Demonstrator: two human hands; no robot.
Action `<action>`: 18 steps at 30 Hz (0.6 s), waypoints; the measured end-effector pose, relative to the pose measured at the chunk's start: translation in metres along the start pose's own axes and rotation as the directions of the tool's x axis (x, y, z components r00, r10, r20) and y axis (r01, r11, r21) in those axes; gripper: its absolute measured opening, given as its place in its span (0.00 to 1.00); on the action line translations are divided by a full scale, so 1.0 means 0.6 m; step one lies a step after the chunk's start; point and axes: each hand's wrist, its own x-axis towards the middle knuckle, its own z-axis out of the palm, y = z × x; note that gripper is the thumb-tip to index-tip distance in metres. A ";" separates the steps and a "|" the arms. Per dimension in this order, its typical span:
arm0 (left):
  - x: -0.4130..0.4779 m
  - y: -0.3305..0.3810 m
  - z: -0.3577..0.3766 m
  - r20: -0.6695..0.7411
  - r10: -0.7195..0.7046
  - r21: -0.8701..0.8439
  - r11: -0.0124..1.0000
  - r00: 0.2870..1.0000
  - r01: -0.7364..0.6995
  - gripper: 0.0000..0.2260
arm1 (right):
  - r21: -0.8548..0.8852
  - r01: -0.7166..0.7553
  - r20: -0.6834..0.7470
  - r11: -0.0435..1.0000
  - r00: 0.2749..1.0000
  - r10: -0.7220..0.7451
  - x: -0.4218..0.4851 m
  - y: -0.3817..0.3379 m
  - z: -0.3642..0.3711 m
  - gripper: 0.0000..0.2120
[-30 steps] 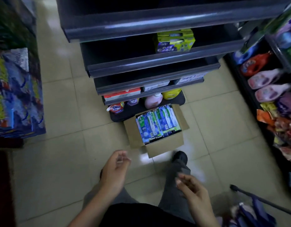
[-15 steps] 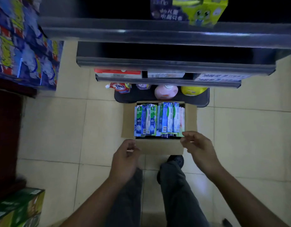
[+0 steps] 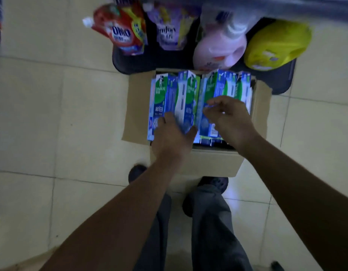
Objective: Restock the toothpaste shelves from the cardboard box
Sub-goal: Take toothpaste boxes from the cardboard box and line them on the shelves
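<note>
1. Looking straight down at one open cardboard box (image 3: 214, 163) sitting on the tiled floor (image 3: 71, 114), pushed up close against the dark bottom shelf (image 3: 130, 63) of a shop rack.
2. Filling that box from side to side: green, blue and white toothpaste cartons (image 3: 210, 87), packed tightly side by side with no gap showing.
3. Counting roughly nine cartons across the row; too blurred for an exact figure.
4. Reaching in with two bare hands. Placing the left hand (image 3: 171, 137) astride the middle carton (image 3: 184, 102), with a finger on one side and the thumb on the other, seemingly gripping its near end.
5. Holding the right hand (image 3: 230, 120) over the right-hand cartons with fingers curled; impossible to tell through the blur whether pinching a carton or only hovering.
6. Judging progress as barely beginning: nothing lifted clear, and the box looking full, so leaving nearly all the restocking to do. Seeing no toothpaste shelf anywhere in view.
7. Counting four other goods on the bottom shelf beyond the box: one red OMO refill pouch (image 3: 122, 34), one purple refill pouch (image 3: 169, 30), one pink bottle (image 3: 218, 49) and one yellow pack (image 3: 275, 47).
8. Spotting two dark shoes, left (image 3: 137, 171) and right (image 3: 214, 182), at the near side of the box, above two grey trouser legs.
</note>
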 end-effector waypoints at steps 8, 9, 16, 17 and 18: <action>-0.032 -0.046 -0.014 -0.018 -0.037 -0.549 0.835 0.999 0.021 0.13 | 0.010 0.052 -0.022 0.999 0.998 -0.052 0.018 0.018 0.012 0.08; -0.046 -0.047 -0.033 0.041 -0.044 -0.638 0.768 0.998 0.060 0.12 | 0.053 0.036 -0.028 0.998 0.999 -0.034 0.013 0.012 0.004 0.10; -0.100 -0.053 -0.133 0.329 0.194 -0.815 0.552 0.924 0.174 0.13 | 0.476 -0.282 0.365 0.833 0.925 0.105 -0.029 -0.004 -0.037 0.24; -0.094 -0.053 -0.136 0.339 0.199 -0.798 0.579 0.920 0.169 0.12 | 0.510 -0.275 0.355 0.815 0.930 0.092 -0.032 -0.005 -0.042 0.23; -0.085 -0.054 -0.135 0.340 0.167 -0.783 0.595 0.926 0.180 0.10 | 0.541 -0.263 0.324 0.799 0.942 0.091 -0.036 -0.003 -0.047 0.23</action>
